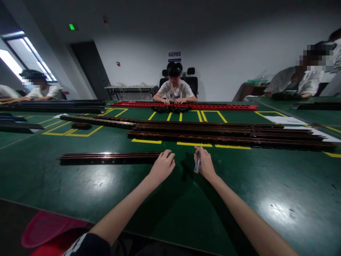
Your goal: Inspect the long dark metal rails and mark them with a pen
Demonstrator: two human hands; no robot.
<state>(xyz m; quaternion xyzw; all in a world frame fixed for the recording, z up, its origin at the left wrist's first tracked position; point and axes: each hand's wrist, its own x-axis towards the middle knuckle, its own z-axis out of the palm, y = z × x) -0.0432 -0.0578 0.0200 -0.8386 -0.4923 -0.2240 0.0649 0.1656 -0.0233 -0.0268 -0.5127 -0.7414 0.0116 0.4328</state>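
A long dark rail with coppery, shiny lines lies flat on the green table, running left from my left hand. The fingers of my left hand are bent over the rail's right end, which they hide. To the right, my right hand is closed around a slim pen-like tool with a clear bluish handle. A thin tip of it sticks up past the fingers; its exact kind is too small to make out. The tool is apart from the rail, above the table.
Beyond my hands a stack of long dark rails stretches across the green table. A short dark piece lies left. Across the table a person works at a red rail. A pink stool stands below the near edge.
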